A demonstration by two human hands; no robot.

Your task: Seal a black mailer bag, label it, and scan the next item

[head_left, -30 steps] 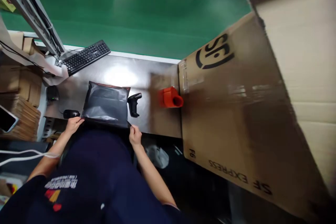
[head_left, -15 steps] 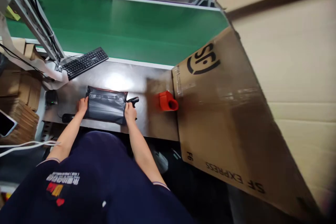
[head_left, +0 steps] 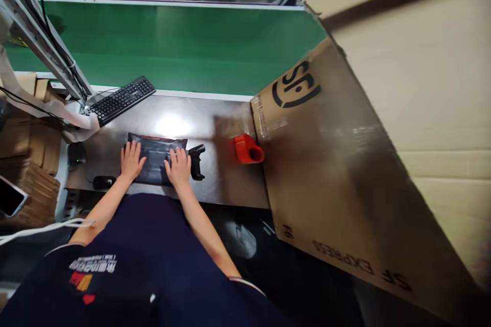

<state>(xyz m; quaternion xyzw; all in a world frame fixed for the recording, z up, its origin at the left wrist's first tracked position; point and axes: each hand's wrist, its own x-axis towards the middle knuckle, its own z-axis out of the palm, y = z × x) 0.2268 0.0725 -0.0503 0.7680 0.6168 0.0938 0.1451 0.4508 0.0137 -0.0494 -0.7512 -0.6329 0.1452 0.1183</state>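
Note:
A dark plastic mailer bag [head_left: 156, 156] lies flat on the metal table [head_left: 207, 189] in front of my body. My left hand [head_left: 132, 161] rests on the bag's left part with its fingers spread. On the right part lies my right hand [head_left: 178, 165], palm down, its fingers also apart. Neither hand grips anything. Just right of the bag is a black handheld scanner [head_left: 197, 162], apart from my fingers. A black computer mouse [head_left: 103, 182] sits to the left of my left forearm.
A black keyboard [head_left: 120, 99] lies at the back left, before a green conveyor belt [head_left: 184, 46]. An orange-red holder [head_left: 248, 148] stands by a large cardboard box [head_left: 326, 163] on the right. Stacked flat cartons [head_left: 34, 189] and white cables [head_left: 46, 230] are at left.
Both hands have let go of the bag's side edges and moved inward, now lying flat on top of it. The scanner shows more fully. The view has shifted slightly.

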